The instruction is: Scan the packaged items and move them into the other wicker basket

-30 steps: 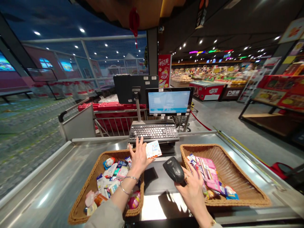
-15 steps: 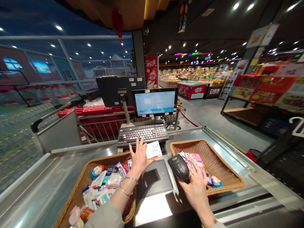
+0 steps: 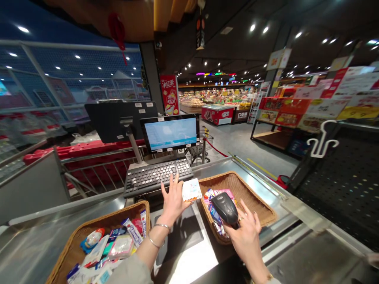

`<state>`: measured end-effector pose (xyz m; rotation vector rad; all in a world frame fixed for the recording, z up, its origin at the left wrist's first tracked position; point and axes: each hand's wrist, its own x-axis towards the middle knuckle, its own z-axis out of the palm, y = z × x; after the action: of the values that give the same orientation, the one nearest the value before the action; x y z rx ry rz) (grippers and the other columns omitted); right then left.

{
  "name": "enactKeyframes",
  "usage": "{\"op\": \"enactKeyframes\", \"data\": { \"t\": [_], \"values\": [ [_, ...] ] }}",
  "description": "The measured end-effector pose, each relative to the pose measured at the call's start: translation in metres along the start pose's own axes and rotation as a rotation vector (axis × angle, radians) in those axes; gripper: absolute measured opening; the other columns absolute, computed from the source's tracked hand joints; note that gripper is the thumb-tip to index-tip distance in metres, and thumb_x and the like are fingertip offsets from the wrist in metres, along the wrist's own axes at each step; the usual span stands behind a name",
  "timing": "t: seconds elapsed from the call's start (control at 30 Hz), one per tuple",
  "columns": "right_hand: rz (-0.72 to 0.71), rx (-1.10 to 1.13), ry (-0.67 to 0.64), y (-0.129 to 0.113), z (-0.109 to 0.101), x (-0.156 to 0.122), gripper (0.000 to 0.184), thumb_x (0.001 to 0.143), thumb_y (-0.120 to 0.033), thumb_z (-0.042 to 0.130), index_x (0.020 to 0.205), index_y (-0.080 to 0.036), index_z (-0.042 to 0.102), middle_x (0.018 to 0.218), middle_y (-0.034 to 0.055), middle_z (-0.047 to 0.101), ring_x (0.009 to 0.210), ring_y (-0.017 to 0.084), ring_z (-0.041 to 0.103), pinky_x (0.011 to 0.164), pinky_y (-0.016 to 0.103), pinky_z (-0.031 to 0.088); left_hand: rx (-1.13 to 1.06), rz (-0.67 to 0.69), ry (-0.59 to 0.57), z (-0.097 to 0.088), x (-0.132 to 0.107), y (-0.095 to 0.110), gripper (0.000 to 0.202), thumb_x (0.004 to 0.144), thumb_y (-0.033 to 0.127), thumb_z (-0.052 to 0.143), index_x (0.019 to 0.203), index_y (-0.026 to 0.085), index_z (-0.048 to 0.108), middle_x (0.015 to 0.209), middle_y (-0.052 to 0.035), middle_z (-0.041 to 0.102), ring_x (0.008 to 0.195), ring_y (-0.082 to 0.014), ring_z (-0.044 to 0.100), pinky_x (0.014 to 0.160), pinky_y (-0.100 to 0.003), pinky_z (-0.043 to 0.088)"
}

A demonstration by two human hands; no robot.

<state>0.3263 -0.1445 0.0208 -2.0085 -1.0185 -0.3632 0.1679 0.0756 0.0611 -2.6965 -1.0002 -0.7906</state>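
Observation:
My left hand (image 3: 173, 200) grips a small white box (image 3: 192, 189) with an orange lower edge between thumb and fingers, its other fingers spread just in front of the keyboard (image 3: 156, 172). A black barcode scanner (image 3: 224, 207) is held in my right hand (image 3: 246, 232), partly by the thumb, with several fingers stretched out. The scanner hangs over the right wicker basket (image 3: 251, 189), hiding part of the colourful snack packets (image 3: 213, 215) inside. Below my left forearm, the left wicker basket (image 3: 69, 240) holds many small packaged sweets (image 3: 118, 246).
A lit monitor (image 3: 171, 133) stands behind the keyboard, next to a second screen (image 3: 118, 120) seen from its back. A metal counter (image 3: 26, 236) runs under the baskets. At right are a white hook (image 3: 322, 140) and a dark perforated panel (image 3: 340, 177).
My view has turned to the right, so the counter and baskets appear farther left. The white box and scanner stay in my hands; the scanner is now farther over the packets in the right basket.

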Motion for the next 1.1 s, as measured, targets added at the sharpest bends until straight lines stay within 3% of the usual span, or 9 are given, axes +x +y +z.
{"op": "enactKeyframes", "data": {
  "t": [0.3,0.8,1.1],
  "values": [
    [0.040,-0.032,0.049,0.014,-0.016,0.004,0.036,0.080,-0.054,0.066,0.098,-0.024,0.074,0.119,0.0104,0.072,0.134,0.036,0.048,0.114,0.064,0.015,-0.029,0.089,-0.019,0.009,0.018,0.023,0.073,0.074,0.047,0.076,0.135,0.016,0.051,0.160,-0.0238,0.032,0.153,-0.0402,0.016,0.118,-0.073,0.008],
    [0.130,-0.058,0.148,0.034,-0.035,0.007,0.047,0.078,-0.066,0.064,0.096,-0.024,0.075,0.117,0.0112,0.073,0.132,0.037,0.050,0.114,0.063,0.016,-0.096,0.258,-0.079,0.027,0.036,0.058,0.082,0.066,0.046,0.085,0.136,0.021,0.050,0.164,-0.0209,0.025,0.153,-0.0412,0.012,0.117,-0.075,0.011],
    [0.125,-0.097,0.176,0.047,-0.041,0.005,0.042,0.079,-0.060,0.066,0.098,-0.024,0.075,0.121,0.0113,0.072,0.133,0.037,0.050,0.114,0.065,0.018,-0.133,0.331,-0.103,0.037,0.042,0.071,0.088,0.064,0.042,0.087,0.141,0.023,0.047,0.164,-0.0212,0.023,0.153,-0.0421,0.011,0.116,-0.076,0.012]
  ]
}}
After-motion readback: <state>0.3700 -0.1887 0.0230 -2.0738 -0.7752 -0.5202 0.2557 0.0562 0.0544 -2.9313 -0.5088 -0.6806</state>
